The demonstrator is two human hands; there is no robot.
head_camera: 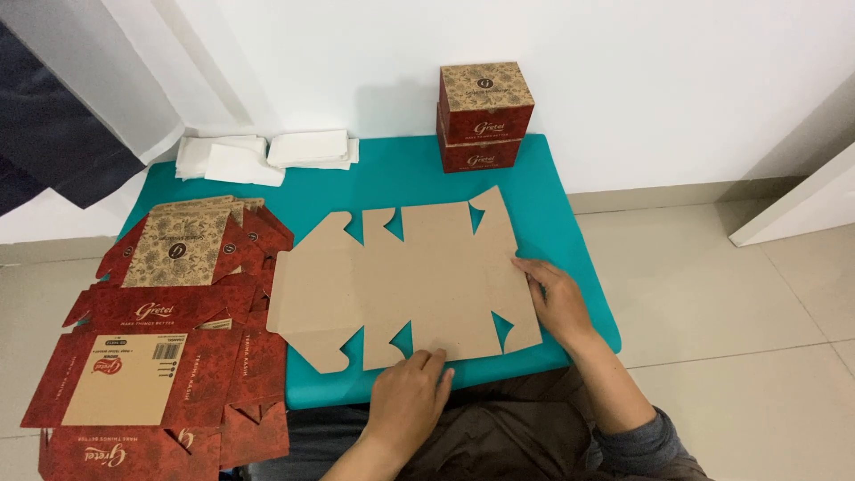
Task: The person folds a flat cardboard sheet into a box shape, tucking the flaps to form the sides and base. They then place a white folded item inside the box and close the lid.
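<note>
Right now your left hand rests flat, fingers loose, on the near edge of the flat brown box blank, and your right hand lies open on its right edge; neither grasps it. The blank lies unfolded, plain side up, in the middle of the teal mat, its near flaps reaching the mat's front edge. To its left, just touching, sits a stack of red printed blanks that spills off the mat onto the tiled floor. Bare mat shows behind the blank. Two assembled red boxes stand stacked against the white wall, with white paper sheets at the back left.
</note>
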